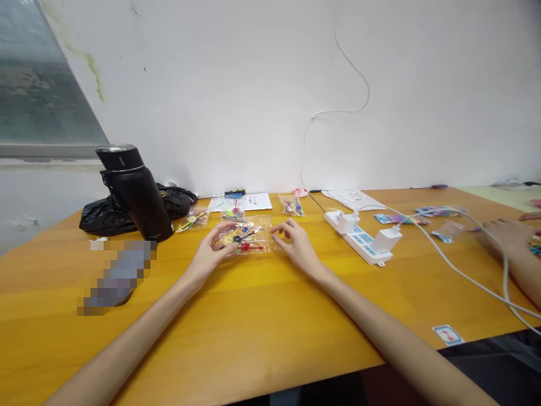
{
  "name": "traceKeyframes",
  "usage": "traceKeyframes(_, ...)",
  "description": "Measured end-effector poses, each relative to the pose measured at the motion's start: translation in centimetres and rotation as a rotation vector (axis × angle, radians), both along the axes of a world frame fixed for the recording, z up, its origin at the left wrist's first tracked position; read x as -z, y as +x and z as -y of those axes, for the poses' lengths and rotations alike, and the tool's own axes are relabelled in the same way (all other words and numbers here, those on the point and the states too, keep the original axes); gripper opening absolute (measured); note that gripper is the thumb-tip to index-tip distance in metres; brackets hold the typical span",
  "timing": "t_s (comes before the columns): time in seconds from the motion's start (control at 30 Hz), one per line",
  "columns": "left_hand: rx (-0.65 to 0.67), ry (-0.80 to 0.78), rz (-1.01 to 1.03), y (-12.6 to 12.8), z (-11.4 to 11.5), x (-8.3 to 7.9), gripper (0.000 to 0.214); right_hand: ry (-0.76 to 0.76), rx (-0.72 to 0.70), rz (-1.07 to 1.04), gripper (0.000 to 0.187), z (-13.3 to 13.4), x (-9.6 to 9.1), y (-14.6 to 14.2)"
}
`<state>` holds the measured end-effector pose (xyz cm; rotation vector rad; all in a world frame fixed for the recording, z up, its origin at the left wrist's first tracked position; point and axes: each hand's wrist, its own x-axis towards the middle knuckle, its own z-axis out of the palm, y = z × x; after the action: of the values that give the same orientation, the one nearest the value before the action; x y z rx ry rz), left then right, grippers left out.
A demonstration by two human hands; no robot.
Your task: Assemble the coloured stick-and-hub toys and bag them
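A clear plastic bag (256,239) lies on the table in front of me, with small arrow-shaped pieces in red, black, blue and yellow inside. My left hand (210,248) grips its left side, the thumb over the front and the fingers behind. At the bag's right edge, my right hand (298,248) has thumb and forefinger brought together on the plastic. Just behind are more small clear bags of coloured pieces, one to the left (193,219) and one to the right (292,206).
A black bottle (137,192) stands at left before a black plastic bag (180,200). A pixelated object (120,276) lies nearer. Right are a white power strip (359,239) with chargers, trailing cables (456,276), packets (399,219), and another person's hand (509,234).
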<state>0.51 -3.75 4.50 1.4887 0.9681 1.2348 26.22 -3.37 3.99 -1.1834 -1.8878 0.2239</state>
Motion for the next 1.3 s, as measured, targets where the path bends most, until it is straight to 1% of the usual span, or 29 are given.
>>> traceKeyframes(0.13, -0.008, 0.069, -0.026, -0.4, -0.4, 0.0, 0.043, 0.049, 0.037, -0.050, 0.008, 0.1, -0.7, 0.3)
traceKeyframes(0.2, 0.006, 0.095, -0.054, -0.6, -0.5, 0.0, 0.043, 0.068, 0.017, -0.057, 0.007, 0.0, -0.8, 0.4)
traceKeyframes(0.27, 0.020, 0.119, -0.083, -0.7, -0.5, 0.1, 0.042, 0.067, -0.021, -0.053, 0.014, -0.1, -0.6, 0.5)
traceKeyframes(0.33, 0.035, 0.134, -0.096, -0.7, -0.5, 0.2, 0.042, 0.028, -0.042, -0.073, 0.017, -0.3, -0.4, 0.5)
traceKeyframes(0.43, 0.057, 0.148, -0.099, -0.7, -0.6, 0.2, 0.042, -0.065, -0.039, -0.136, 0.015, -0.6, -0.1, 0.5)
traceKeyframes(0.57, 0.081, 0.190, -0.126, -0.8, -0.7, 0.3, 0.042, -0.117, -0.032, -0.198, 0.021, -0.7, -0.4, 0.6)
traceKeyframes(0.63, 0.084, 0.218, -0.166, -0.8, -0.7, 0.4, 0.040, -0.186, -0.076, -0.273, 0.023, -0.7, -0.6, 0.6)
traceKeyframes(0.73, 0.080, 0.246, -0.211, -0.8, -0.6, 0.5, 0.040, -0.347, -0.186, -0.427, 0.028, -0.8, -0.5, 0.6)
traceKeyframes(0.87, 0.113, 0.256, -0.179, -0.7, -0.4, 0.5, 0.038, -0.560, -0.278, -0.616, 0.044, -1.1, 0.0, 0.7)
traceKeyframes(0.93, 0.137, 0.259, -0.166, -0.6, -0.3, 0.4, 0.038, -0.621, -0.309, -0.664, 0.051, -1.3, 0.2, 0.7)
traceKeyframes(1.0, 0.155, 0.258, -0.170, -0.6, -0.2, 0.3, 0.039, -0.607, -0.312, -0.641, 0.050, -1.4, 0.3, 0.8)
traceKeyframes(1.13, 0.173, 0.252, -0.171, -0.7, -0.1, 0.0, 0.039, -0.509, -0.309, -0.450, 0.044, -1.5, -0.1, 1.0)
traceKeyframes(1.3, 0.167, 0.245, -0.147, -1.1, -0.2, 0.0, 0.038, -0.541, -0.348, -0.276, 0.048, -1.1, -0.4, 1.2)
